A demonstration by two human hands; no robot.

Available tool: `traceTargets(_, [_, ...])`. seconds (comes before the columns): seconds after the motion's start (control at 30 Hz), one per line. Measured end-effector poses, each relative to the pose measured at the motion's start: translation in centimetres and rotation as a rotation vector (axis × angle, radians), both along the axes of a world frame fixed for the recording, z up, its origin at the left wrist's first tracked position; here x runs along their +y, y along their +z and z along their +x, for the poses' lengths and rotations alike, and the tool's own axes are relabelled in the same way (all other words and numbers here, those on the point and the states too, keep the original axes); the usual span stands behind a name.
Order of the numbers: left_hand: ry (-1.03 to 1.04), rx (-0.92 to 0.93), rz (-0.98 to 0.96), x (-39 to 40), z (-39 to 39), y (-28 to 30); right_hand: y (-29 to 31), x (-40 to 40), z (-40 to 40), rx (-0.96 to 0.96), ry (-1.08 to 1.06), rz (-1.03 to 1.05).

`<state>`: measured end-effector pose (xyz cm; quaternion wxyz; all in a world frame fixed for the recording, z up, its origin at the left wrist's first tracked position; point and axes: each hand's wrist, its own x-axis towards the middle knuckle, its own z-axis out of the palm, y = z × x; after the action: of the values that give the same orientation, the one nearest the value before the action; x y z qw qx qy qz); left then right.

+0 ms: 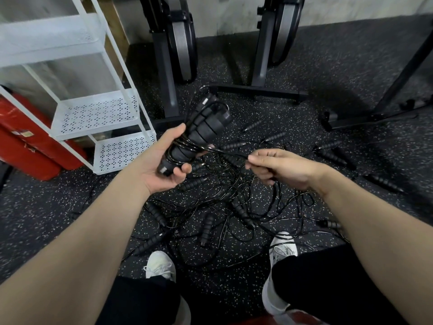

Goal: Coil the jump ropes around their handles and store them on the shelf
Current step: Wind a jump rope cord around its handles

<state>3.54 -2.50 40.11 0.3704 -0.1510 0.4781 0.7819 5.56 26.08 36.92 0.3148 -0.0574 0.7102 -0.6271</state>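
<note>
Shoes: we see two white sneakers (160,266) at the bottom edge, on the speckled black floor (304,73).
Rope pile: just beyond the shoes, loose jump ropes (225,207) lie tangled on the floor, black cords looping over ribbed black handles pointing every way.
Left hand: the left hand (161,163) is curled round a bundle of handles (199,134), thumb on the near side, fingers underneath. The bundle tilts up and away. We count several turns of cord around its lower half.
Right hand: the right hand (278,167) pinches a cord (225,153) between thumb and fingers. The cord runs taut to the bundle.
Hands: apart, level with each other, above the pile.
Shelf: a white perforated shelf (98,113) stands left of the bundle; we see nothing on its visible tiers.
Far: black machine frames (257,87) stand against the wall; red cases (30,141) lie behind the shelf.
</note>
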Motion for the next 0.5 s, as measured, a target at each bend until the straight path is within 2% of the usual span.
traceTargets(0.13, [-0.191, 0.052, -0.166, 0.8, 0.6, 0.1, -0.5, -0.9, 0.0, 0.043, -0.068, 0.22])
traceTargets(0.23, [-0.318, 0.082, -0.244, 2.1, 1.1, 0.7, -0.6, -1.9, 0.0, 0.098, -0.122, 0.305])
traceTargets(0.37, [-0.58, 0.217, -0.357, 2.6, 1.0, -0.2, -0.1, -2.2, -0.1, 0.177, -0.157, 0.255])
traceTargets(0.5, [-0.739, 0.236, -0.439, 3.2, 1.2, -0.8, -0.1, -2.1, -0.4, 0.138, -0.155, 0.235])
